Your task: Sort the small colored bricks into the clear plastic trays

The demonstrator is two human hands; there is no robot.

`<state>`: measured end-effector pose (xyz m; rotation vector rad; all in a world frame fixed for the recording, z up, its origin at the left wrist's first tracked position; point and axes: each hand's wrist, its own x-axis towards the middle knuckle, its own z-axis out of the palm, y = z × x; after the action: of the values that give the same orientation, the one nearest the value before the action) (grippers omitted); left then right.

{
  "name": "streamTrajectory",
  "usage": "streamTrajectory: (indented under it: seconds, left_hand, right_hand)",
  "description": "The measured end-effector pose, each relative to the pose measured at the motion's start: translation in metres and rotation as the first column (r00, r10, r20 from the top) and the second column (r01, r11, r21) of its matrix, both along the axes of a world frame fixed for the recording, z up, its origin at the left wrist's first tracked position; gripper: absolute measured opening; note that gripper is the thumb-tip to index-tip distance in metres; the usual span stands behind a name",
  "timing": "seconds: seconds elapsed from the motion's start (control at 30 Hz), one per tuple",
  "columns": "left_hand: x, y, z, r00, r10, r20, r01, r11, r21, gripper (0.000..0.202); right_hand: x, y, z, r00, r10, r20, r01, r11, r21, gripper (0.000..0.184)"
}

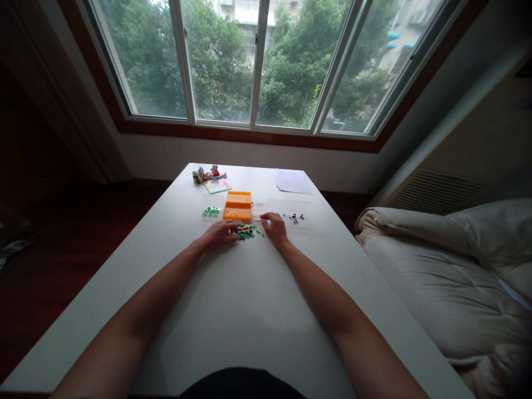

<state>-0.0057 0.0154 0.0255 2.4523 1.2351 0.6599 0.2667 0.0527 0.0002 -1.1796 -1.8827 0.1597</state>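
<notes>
White desk (249, 310) pretty much fills the head view, with both my bare forearms stretched out across it toward the far end. My left hand (220, 234) lies palm down, and its fingers (233, 236) are curled onto the left edge of a pile of tiny bricks (248, 231) in green, blue, yellow and some darker colours. They're touching the pile, but it's all so small from here that I honestly can't tell if I'm pinching a piece or just resting on them. My right hand (274, 227) sits just right of the same pile. Its fingers (266, 218) are bent and close together, tips down on the desk near the pile's far right corner. Same deal there: I can't tell whether anything is between them.

So the pile is on the desk right between my two hands, a bit past the middle. Just behind it is an orange box (238, 206). Left of the box is a clear bag with green bits (211, 211), and right of it is another clear bag with dark bits (295, 217). Further back there's a colourful booklet (216, 186), a few small built figures (205, 174) near the far left corner and a sheet of paper (293, 181) at the far right.

Off the desk, a pale quilt (449, 277) is bunched up on my right, and a big window (257, 61) looks out on green trees.
</notes>
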Motion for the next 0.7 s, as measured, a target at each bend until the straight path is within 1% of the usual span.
streamTrajectory:
  seconds: [0.1, 0.2, 0.37, 0.47, 0.7]
  left_hand:
    - [0.0032, -0.0009, 0.0001, 1.0, 0.015, -0.027, -0.014, 0.999, 0.028, 0.02]
    - [0.0039, -0.0015, 0.0001, 1.0, 0.021, -0.023, -0.02, 0.999, 0.028, 0.016]
    - [0.0007, -0.0007, 0.0005, 0.999, 0.023, -0.037, -0.021, 0.999, 0.039, 0.015]
    - [-0.002, 0.0006, -0.0001, 0.998, 0.04, -0.042, -0.037, 0.997, 0.065, 0.015]
    - [-0.0048, 0.0022, -0.0028, 0.998, 0.04, -0.057, -0.033, 0.992, 0.118, 0.016]
  right_hand:
    - [0.0003, 0.0007, -0.0004, 1.0, 0.007, 0.001, -0.007, 1.0, 0.004, 0.015]
    - [0.0001, 0.0018, -0.0012, 1.0, 0.002, 0.001, -0.002, 1.0, -0.002, 0.015]
    - [-0.0008, 0.0023, -0.002, 1.0, 0.001, 0.01, -0.001, 1.0, -0.006, 0.016]
    - [-0.0011, 0.0021, -0.0017, 1.0, 0.001, 0.017, 0.0, 1.0, -0.01, 0.016]
    - [-0.0013, 0.0012, -0.001, 1.0, 0.004, 0.021, -0.004, 1.0, -0.018, 0.015]
